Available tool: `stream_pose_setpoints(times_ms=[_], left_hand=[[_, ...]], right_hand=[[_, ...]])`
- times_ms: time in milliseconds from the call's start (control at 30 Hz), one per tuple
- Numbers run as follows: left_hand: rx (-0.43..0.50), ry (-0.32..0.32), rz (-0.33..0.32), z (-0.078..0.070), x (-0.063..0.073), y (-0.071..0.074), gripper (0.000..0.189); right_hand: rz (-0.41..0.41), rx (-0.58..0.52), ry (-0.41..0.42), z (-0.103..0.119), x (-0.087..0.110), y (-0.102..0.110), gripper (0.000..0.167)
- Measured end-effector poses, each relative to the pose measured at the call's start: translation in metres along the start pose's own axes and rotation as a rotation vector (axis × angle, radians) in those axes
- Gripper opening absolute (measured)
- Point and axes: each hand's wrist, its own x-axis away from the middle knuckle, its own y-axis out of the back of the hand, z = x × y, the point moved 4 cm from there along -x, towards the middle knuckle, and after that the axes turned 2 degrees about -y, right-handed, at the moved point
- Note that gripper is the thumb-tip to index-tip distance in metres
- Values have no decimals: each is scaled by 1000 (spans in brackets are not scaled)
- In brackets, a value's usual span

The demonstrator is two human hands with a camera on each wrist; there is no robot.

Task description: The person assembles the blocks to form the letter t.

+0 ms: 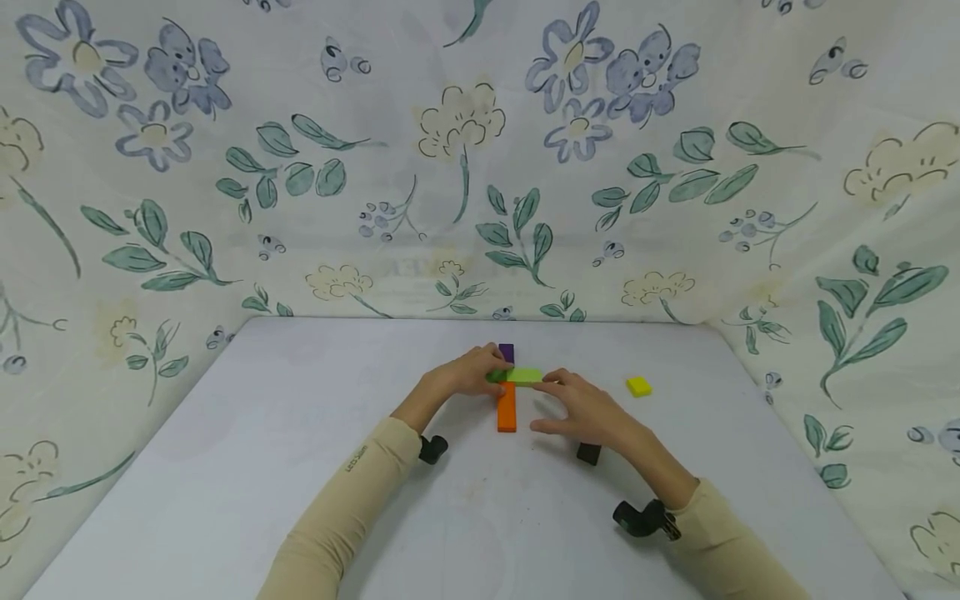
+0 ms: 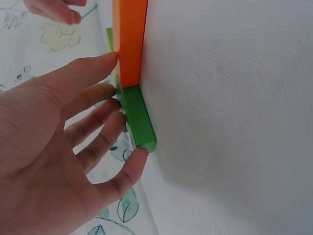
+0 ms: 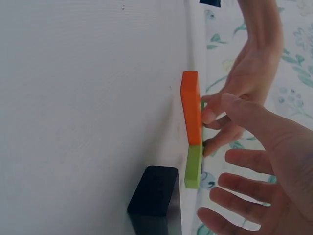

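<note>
An orange block (image 1: 507,408) lies lengthwise on the white table, its far end meeting a dark green block (image 2: 138,115) and a light green block (image 1: 525,376) set crosswise. Beyond them is a purple block (image 1: 507,353). My left hand (image 1: 477,372) reaches over the dark green block. Its thumb touches the orange block and its fingertips touch the dark green one, the little finger at its outer end. Nothing is held in my right hand (image 1: 588,408), whose fingers are spread beside the right end of the light green block. A black block (image 3: 155,196) lies partly under that hand.
A yellow block (image 1: 639,386) lies on the table to the right of my right hand. A floral cloth (image 1: 480,208) rises behind the table (image 1: 300,517) and along its sides. Black cameras (image 1: 432,450) sit at both wrists.
</note>
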Motion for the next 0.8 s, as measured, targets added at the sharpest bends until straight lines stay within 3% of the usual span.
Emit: stream_pose_setpoints(times_ms=[467, 800], left_hand=[[16, -20, 3, 0, 0, 0, 48], [20, -5, 2, -1, 2, 1, 48]], right_hand=[[-106, 48, -59, -23, 10, 14, 59], [-135, 67, -121, -42, 16, 18, 56]])
